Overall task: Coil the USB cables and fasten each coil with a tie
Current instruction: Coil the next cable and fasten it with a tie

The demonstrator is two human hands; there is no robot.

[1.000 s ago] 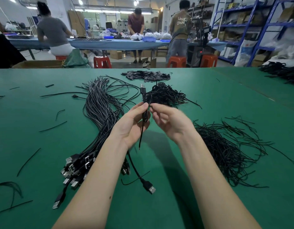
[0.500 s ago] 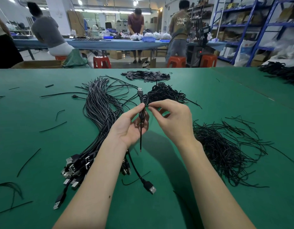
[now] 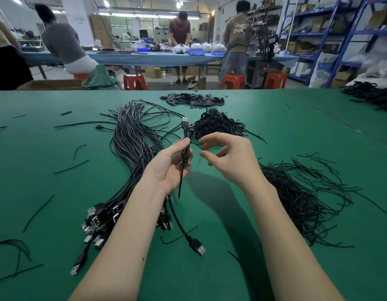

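- One green surface (image 3: 275, 135) fills the lower view and carries everything.
- Many loose USB cables (image 3: 131, 148) lie in a long bundle left of centre, their plugs (image 3: 99, 220) heaped at the near end; one single plug (image 3: 198, 247) lies apart, nearer the viewer.
- A tangled pile of black ties (image 3: 301, 198) lies to the right of the right forearm, and a second pile of finished coils (image 3: 218, 124) sits beyond the hands.
- A heap of small flat black pieces (image 3: 192, 99) lies at the far edge.
- Single stray ties (image 3: 71, 166) are scattered over the left side.
- The left hand (image 3: 166, 168) holds a coiled cable (image 3: 187, 153) upright above the surface, thumb and fingers pinching its middle; its plug end (image 3: 185, 122) points up and a thin tie tail (image 3: 180, 183) hangs down.
- The right hand (image 3: 229, 157) hovers just beside the coil, not touching it, fingers loosely curled and holding nothing.
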